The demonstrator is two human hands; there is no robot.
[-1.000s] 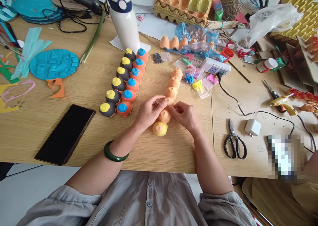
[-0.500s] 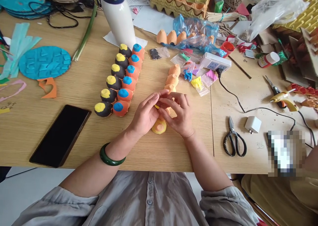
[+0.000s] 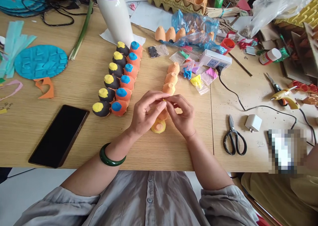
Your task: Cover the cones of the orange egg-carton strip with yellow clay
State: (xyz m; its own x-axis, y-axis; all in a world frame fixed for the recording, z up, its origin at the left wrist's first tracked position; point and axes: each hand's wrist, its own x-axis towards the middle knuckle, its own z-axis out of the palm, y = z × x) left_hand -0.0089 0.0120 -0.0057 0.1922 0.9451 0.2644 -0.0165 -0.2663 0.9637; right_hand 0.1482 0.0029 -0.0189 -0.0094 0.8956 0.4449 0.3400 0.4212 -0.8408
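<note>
My left hand (image 3: 147, 113) and my right hand (image 3: 181, 114) meet at the fingertips over a row of orange egg-carton cups (image 3: 171, 78). Both are pinched on a small bit of yellow clay (image 3: 164, 100), mostly hidden by the fingers. Below them, the nearest cup of the row (image 3: 158, 126) has yellow clay around its base and a bare orange top. Left of my hands stand two joined rows: black cups with yellow tops (image 3: 111, 80) and orange cups with blue tops (image 3: 127, 82).
A phone (image 3: 59, 135) lies at left, scissors (image 3: 234, 136) and a white plug adapter (image 3: 253, 122) at right. A white bottle (image 3: 116, 17), a power strip (image 3: 215, 59), clay bags (image 3: 197, 82) and a glue gun (image 3: 285, 98) surround the work area. Another person's arm shows at far right.
My fingertips have come together and hide more of the yellow clay; my left hand's fingers have straightened. The view has shifted slightly, and more of the orange row shows.
</note>
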